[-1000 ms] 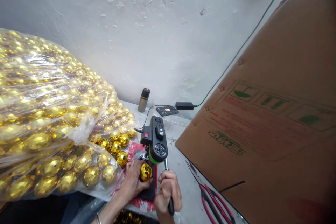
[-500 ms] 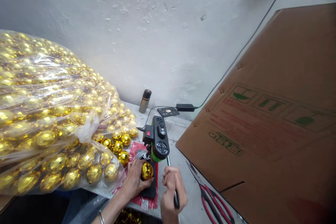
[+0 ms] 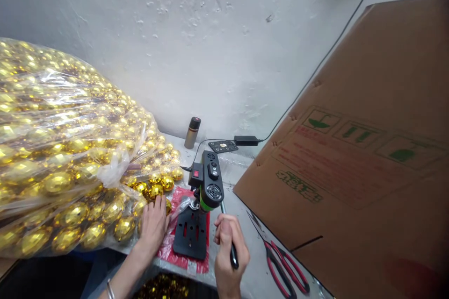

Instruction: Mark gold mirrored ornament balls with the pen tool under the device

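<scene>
My left hand (image 3: 153,222) is at the front of the loose balls, back up, its fingers curved over a shiny gold faceted ball (image 3: 169,206) that shows only in part at their side. My right hand (image 3: 231,252) is closed around the black-tipped lever handle (image 3: 234,258) of a small bench drill press (image 3: 212,178). Below the drill head, the slotted black base plate (image 3: 190,236) is bare. It lies on red plastic wrap (image 3: 168,253). More loose gold balls (image 3: 155,190) sit just beyond my left fingers.
A big clear bag of gold balls (image 3: 59,182), knotted at the front, fills the left. Scissors (image 3: 280,261) lie right, beside a large cardboard box (image 3: 351,149). A spray can (image 3: 192,132) and a power adapter (image 3: 246,140) stand behind the drill. Gold pieces (image 3: 163,287) show below the table edge.
My left hand has moved left from the base plate to the loose balls. The ball it held at the plate is gone from there. My right hand stays on the lever.
</scene>
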Demonstrator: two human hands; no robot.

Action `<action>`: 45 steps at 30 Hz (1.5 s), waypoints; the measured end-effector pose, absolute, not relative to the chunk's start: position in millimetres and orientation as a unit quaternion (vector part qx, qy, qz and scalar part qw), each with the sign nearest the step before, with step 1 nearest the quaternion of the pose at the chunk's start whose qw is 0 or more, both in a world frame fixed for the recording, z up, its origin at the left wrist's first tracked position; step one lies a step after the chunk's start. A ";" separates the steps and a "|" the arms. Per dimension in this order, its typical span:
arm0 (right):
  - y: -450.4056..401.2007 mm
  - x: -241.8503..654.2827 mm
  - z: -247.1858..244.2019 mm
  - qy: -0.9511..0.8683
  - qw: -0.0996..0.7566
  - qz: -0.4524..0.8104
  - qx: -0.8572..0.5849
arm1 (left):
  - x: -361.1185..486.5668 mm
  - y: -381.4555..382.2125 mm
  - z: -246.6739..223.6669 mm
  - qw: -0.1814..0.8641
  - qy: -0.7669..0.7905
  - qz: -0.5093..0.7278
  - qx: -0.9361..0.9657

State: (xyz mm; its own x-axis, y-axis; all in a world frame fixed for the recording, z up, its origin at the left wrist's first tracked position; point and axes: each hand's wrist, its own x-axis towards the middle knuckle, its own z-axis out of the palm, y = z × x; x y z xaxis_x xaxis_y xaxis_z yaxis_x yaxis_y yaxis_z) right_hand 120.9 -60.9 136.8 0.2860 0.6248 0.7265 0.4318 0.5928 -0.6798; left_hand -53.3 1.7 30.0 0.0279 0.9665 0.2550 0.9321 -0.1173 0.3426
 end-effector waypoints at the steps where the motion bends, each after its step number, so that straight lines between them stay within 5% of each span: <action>1: -61.2 121.4 137.6 -0.595 0.665 0.076 -0.445 | -53.6 7.6 35.5 0.044 0.675 0.176 0.715; 5: -62.3 122.2 143.3 -0.595 0.659 0.088 -0.452 | -54.3 15.6 44.5 0.119 0.620 0.212 0.746; 10: -59.1 120.1 164.0 -0.569 0.655 0.101 -0.488 | -44.3 7.1 43.5 0.349 0.514 0.390 0.679; 14: -55.6 120.2 179.4 -0.571 0.646 0.101 -0.497 | -31.8 -4.3 28.1 0.497 0.515 0.365 0.595; 28: -58.0 122.3 172.1 -0.594 0.638 0.103 -0.479 | -9.5 -2.7 32.2 0.275 0.517 0.280 0.761; 45: -55.9 126.9 118.2 -0.638 0.650 0.005 -0.412 | -4.6 3.3 5.0 0.274 0.489 0.323 0.763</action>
State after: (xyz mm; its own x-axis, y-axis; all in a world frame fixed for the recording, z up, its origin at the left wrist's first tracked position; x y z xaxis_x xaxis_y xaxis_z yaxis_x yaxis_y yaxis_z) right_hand 126.9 -55.9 118.2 0.1862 0.5320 0.8260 0.5203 0.6598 -0.5423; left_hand -4.6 3.3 5.0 0.3131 0.9226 0.2255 0.5688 -0.3723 0.7334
